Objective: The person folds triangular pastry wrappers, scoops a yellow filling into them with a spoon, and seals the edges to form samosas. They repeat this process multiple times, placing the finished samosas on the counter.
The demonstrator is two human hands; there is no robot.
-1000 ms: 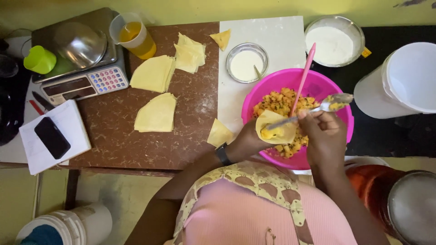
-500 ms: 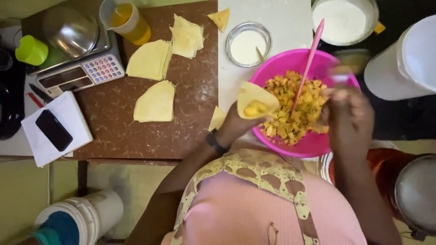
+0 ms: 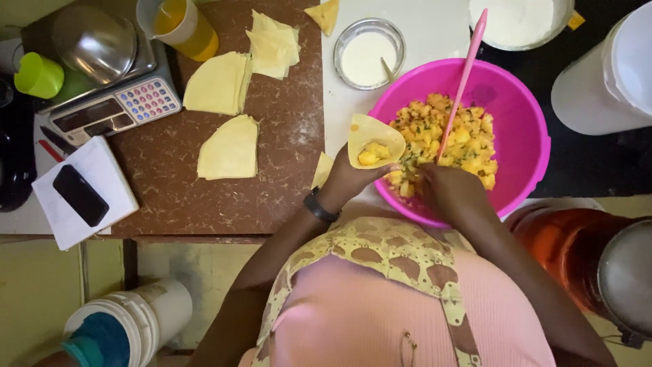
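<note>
Left hand: your left hand (image 3: 346,178) is curled around a folded pastry cone (image 3: 372,139), pinching it from below so the open mouth faces up, at the near-left rim of the pink bowl (image 3: 523,129).
Pastry cone: it holds a small heap of yellow potato filling (image 3: 372,153) and sits above the edge of the white board (image 3: 435,34), touching nothing but your fingers.
Right hand: your right hand (image 3: 448,190) is inside the bowl at its near side, fingers bent down onto the filling; you cannot tell whether they are pinching any of it.
Pink bowl: it stands on the tabletop (image 3: 285,122) at your right front, half full of diced potato mix (image 3: 448,139), with a pink spoon handle (image 3: 463,78) leaning up out of it.
Behind the bowl: a small glass bowl of white paste (image 3: 369,54), and a metal bowl of white flour (image 3: 519,24) further right.
Pastry sheets: three stacks of pale cut wrappers (image 3: 229,146) lie on the brown tabletop to your left, well apart from the cone.
Far left: a kitchen scale (image 3: 112,109), a green cup (image 3: 37,75), a jug of yellow liquid (image 3: 180,27), and a black phone (image 3: 80,195) on a white notebook.
</note>
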